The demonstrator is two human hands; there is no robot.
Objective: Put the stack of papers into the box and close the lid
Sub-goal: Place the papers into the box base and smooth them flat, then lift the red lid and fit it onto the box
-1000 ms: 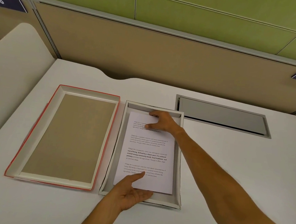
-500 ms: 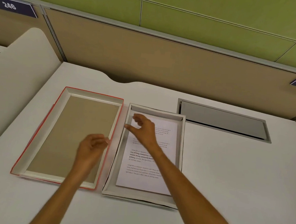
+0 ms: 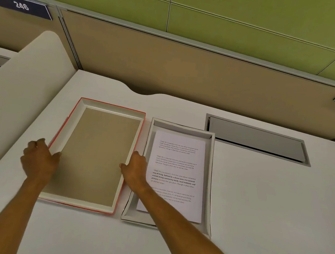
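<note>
The stack of printed white papers [image 3: 179, 169] lies flat inside the shallow white box [image 3: 209, 172] at the centre of the desk. To its left lies the lid [image 3: 98, 157], inside up, with a red outer rim and a brown cardboard bottom. My left hand [image 3: 39, 157] grips the lid's left wall, thumb inside. My right hand [image 3: 136, 169] grips the lid's right wall, thumb inside, with its forearm crossing over the box's near left corner and part of the papers.
A grey metal cable flap [image 3: 257, 141] is set into the white desk [image 3: 267, 208] to the right of the box. A tan partition [image 3: 188, 67] runs along the back, and a rounded white divider [image 3: 22, 92] stands on the left.
Both hands left the papers in the box and moved left to the lid. They now hold its two long walls. The view shifted a little.
</note>
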